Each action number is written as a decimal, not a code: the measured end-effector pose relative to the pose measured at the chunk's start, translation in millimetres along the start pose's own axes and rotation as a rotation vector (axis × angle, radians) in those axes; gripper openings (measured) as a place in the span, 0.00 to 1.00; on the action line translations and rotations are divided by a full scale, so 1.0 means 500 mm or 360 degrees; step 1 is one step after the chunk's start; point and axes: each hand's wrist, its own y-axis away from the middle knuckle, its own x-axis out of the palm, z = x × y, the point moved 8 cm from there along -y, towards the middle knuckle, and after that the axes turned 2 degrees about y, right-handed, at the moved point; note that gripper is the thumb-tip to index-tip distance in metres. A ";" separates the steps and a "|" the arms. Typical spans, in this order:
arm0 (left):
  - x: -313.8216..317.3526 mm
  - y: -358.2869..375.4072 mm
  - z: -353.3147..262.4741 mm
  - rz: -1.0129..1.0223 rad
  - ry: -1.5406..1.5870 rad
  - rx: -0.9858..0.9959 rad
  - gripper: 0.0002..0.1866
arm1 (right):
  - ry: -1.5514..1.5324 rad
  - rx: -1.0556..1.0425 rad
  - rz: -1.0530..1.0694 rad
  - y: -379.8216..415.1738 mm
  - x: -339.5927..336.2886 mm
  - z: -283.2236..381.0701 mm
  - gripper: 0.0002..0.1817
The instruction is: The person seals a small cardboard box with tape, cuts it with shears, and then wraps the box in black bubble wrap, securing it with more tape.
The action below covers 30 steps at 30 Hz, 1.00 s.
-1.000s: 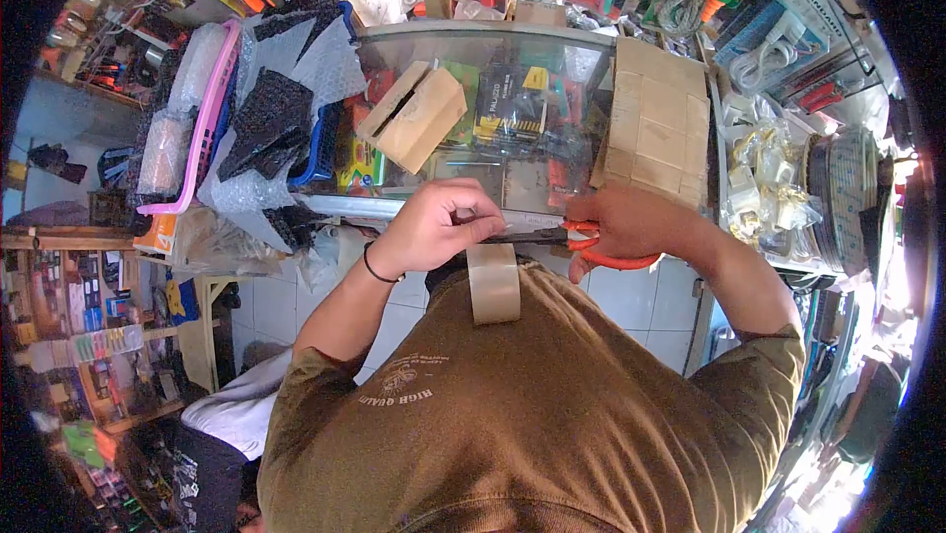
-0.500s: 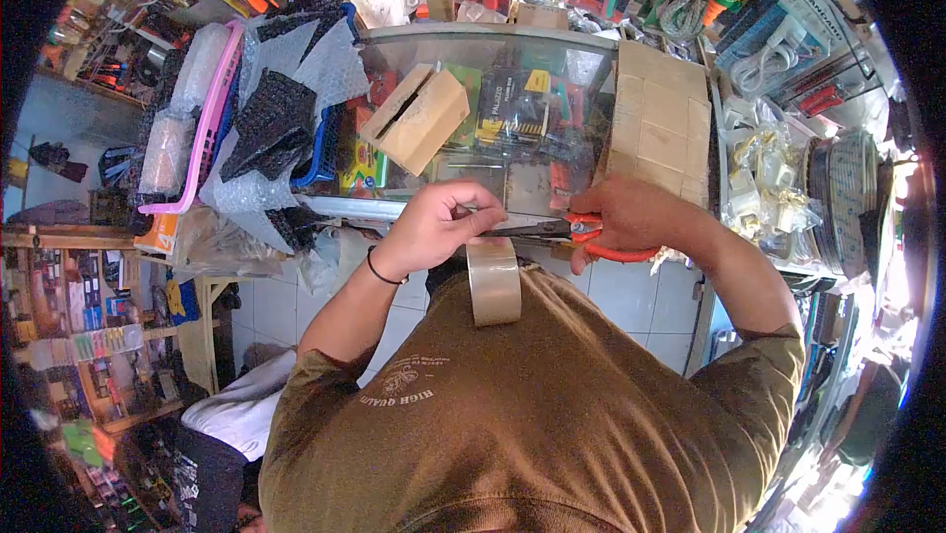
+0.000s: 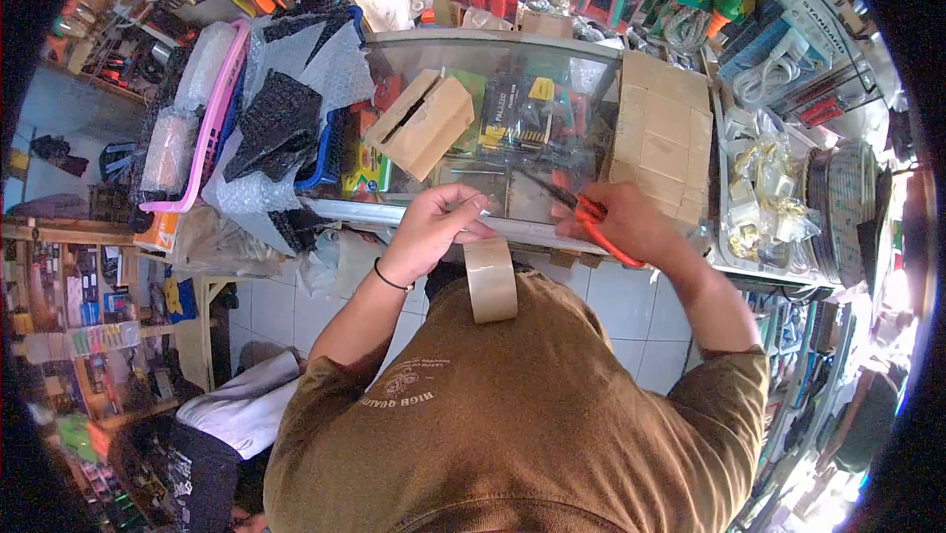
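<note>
Orange-handled scissors [image 3: 597, 228] are gripped in my right hand [image 3: 631, 223], their dark blades pointing up and left over the glass counter. My left hand [image 3: 439, 228] is pinched near the counter's front edge, at the top of a roll of brown tape [image 3: 491, 280]; what lies between its fingertips is too small to make out clearly. The roll stands against my shirt, just below my left fingers. Beyond my left hand, a small cardboard box [image 3: 422, 126] with a dark slot rests on the glass counter [image 3: 394, 210].
A flat cardboard piece [image 3: 662, 134] lies on the counter's right side. Bubble wrap [image 3: 340, 65] and a pink basket [image 3: 219, 119] are at the left. Bagged fittings [image 3: 769, 193] sit at the right. Hanging tools line the back.
My right hand has turned the scissors, so the blades have swung away from my left fingers and now point up over the glass. My left hand has barely moved.
</note>
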 end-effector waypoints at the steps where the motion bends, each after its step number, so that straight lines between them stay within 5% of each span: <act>1: -0.005 -0.001 0.008 -0.0003 0.0003 -0.0001 0.12 | 0.0001 -0.0001 0.0003 -0.007 0.020 -0.009 0.30; 8: -0.043 -0.005 0.047 -0.0167 0.0152 0.0011 0.18 | -0.0153 0.0185 -0.0502 -0.069 0.140 -0.107 0.22; 11: -0.042 0.003 0.031 -0.0187 0.0164 0.0014 0.22 | -0.0146 0.0111 -0.0770 -0.091 0.149 -0.121 0.30; 14: -0.042 0.007 0.025 -0.0183 0.0180 0.0025 0.26 | -0.0073 0.0145 -0.0805 -0.098 0.142 -0.110 0.27; 16: -0.039 0.009 0.022 -0.0153 0.0252 0.0041 0.26 | -0.0057 -0.0037 -0.1276 -0.057 0.096 -0.069 0.17; 19: -0.036 0.013 0.021 -0.0174 0.0245 0.0102 0.26 | -0.0023 -0.0252 -0.1230 -0.014 0.091 -0.017 0.16; 21: -0.032 0.018 0.017 -0.0205 0.0237 0.0109 0.26 | -0.0655 -0.0107 -0.0385 0.003 0.137 0.014 0.19; 23: -0.029 0.018 0.019 -0.0220 0.0226 0.0108 0.26 | -0.1256 -0.0346 -0.0051 0.039 0.181 0.064 0.21; 24: -0.030 0.016 0.020 -0.0202 0.0250 0.0126 0.25 | -0.1063 -0.0311 0.0049 0.058 0.177 0.090 0.19; 30: -0.032 0.000 -0.007 -0.0233 0.0383 0.0356 0.19 | -0.0959 -0.0486 -0.0251 0.047 0.155 0.072 0.14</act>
